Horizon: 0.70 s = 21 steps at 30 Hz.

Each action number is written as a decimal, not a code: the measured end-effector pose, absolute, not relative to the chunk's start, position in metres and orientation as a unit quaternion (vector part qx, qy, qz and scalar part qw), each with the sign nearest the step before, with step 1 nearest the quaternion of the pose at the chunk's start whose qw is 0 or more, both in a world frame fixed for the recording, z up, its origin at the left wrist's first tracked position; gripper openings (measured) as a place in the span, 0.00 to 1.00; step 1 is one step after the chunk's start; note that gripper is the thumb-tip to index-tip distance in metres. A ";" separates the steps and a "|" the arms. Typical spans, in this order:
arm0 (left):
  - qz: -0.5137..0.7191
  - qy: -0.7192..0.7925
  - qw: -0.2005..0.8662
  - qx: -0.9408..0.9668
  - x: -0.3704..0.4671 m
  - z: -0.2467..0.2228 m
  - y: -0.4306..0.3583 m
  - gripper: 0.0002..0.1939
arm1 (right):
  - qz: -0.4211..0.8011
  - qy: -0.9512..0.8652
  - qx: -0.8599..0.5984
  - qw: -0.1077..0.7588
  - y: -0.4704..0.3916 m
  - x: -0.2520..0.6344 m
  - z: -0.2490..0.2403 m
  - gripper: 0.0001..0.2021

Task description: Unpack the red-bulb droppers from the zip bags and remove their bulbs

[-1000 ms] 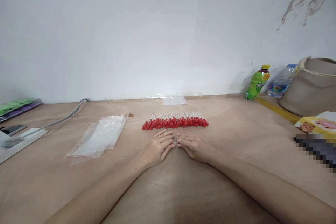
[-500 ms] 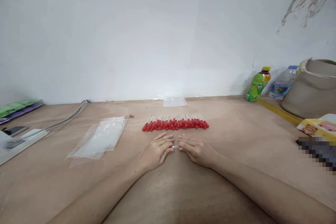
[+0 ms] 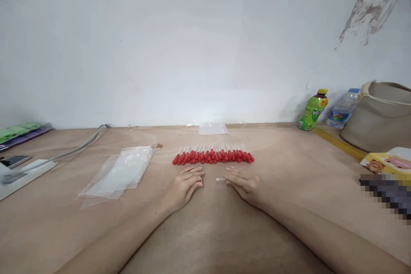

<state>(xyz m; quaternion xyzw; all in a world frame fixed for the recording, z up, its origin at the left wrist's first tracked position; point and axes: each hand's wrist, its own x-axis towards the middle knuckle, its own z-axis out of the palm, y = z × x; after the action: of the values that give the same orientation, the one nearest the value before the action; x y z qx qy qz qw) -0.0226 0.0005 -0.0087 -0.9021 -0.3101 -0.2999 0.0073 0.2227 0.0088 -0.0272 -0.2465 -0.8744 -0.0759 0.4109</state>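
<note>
My left hand (image 3: 185,187) is closed, its thumb and fingers pinching a small red piece (image 3: 199,181) that is mostly hidden. My right hand (image 3: 244,185) pinches a thin clear tube (image 3: 220,179), whose free end points left toward the other hand. A gap of bare table separates the tube from my left hand. Just beyond both hands, many pale thin sticks with red heads (image 3: 212,157) lie side by side in a row, heads toward me.
Clear plastic bags (image 3: 120,173) lie to the left, and another bag (image 3: 212,129) is by the wall. A power strip (image 3: 30,175) with a grey cable is at far left. On the right stand a green bottle (image 3: 312,111), a water bottle (image 3: 343,110) and a bucket (image 3: 379,122).
My hands have moved apart. The clear tube, which reached from the red piece to my right hand, now sticks out from my right hand alone. The view has tilted slightly.
</note>
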 end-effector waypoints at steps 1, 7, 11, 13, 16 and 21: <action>-0.300 -0.315 0.011 -0.901 -0.024 -0.009 0.000 0.08 | -0.076 -0.868 -0.269 0.411 0.009 0.223 -0.027 0.11; -0.361 -0.416 0.008 -0.835 -0.031 0.001 -0.001 0.12 | -0.106 -0.872 -0.320 0.356 0.003 0.214 -0.019 0.13; -0.376 -0.552 -0.020 -0.744 -0.056 0.024 0.017 0.17 | -0.060 -0.873 -0.328 0.357 0.004 0.206 -0.013 0.14; -0.375 -0.598 -0.041 -0.707 -0.073 0.034 0.027 0.20 | -0.070 -0.871 -0.324 0.361 0.007 0.201 -0.011 0.12; -0.360 -0.657 -0.054 -0.660 -0.094 0.040 0.036 0.20 | -0.118 -0.868 -0.327 0.354 0.012 0.190 -0.011 0.09; -0.313 -0.708 -0.025 -0.633 -0.102 0.026 0.040 0.15 | -0.175 -0.880 -0.308 0.318 0.019 0.170 -0.015 0.08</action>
<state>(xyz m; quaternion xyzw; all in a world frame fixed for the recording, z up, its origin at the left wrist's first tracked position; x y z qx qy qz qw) -0.1020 0.0403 0.0262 -0.6331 -0.7075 -0.3130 -0.0249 0.1699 0.0187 -0.0150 -0.3075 -0.8798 -0.1746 0.3177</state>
